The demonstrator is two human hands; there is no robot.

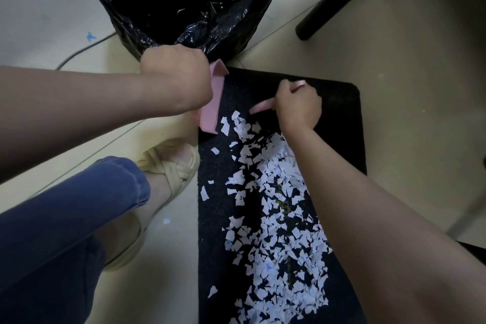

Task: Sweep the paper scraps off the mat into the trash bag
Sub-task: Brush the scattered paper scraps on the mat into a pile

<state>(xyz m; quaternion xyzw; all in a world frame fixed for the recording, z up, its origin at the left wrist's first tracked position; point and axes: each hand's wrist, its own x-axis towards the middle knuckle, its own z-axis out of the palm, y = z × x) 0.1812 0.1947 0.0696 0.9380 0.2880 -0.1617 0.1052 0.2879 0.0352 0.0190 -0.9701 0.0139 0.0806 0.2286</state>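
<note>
Covering the near and middle stretch of the black mat [339,113], the white paper scraps [278,218] lie in a dense loose band; none look collected yet, and one stray bit [166,221] sits on the floor by the sandal [171,163].

The pink brush [261,106] is at the far tip of the pile, and the right hand [298,108] holds it with fingers wrapped tight round the handle. The pink dustpan [213,108] rests tilted at the mat's far-left edge, held by the left hand [176,79]. That hand's fingers are curled under and mostly hidden. The trash bag [184,2] stands open just beyond the pan.

Risks, as I judge them:
- The scraps are light, so a fast stroke could flick them past the pan onto the floor.
- The pan lip looks raised off the mat at one end, so bits could slide under it.
- The mat's rough pile may snag pieces, needing repeat strokes.
- The right forearm hangs over the heap and could drag scraps off the edge.
- The bag rim is floppy, so a tipped load could miss the opening.
</note>
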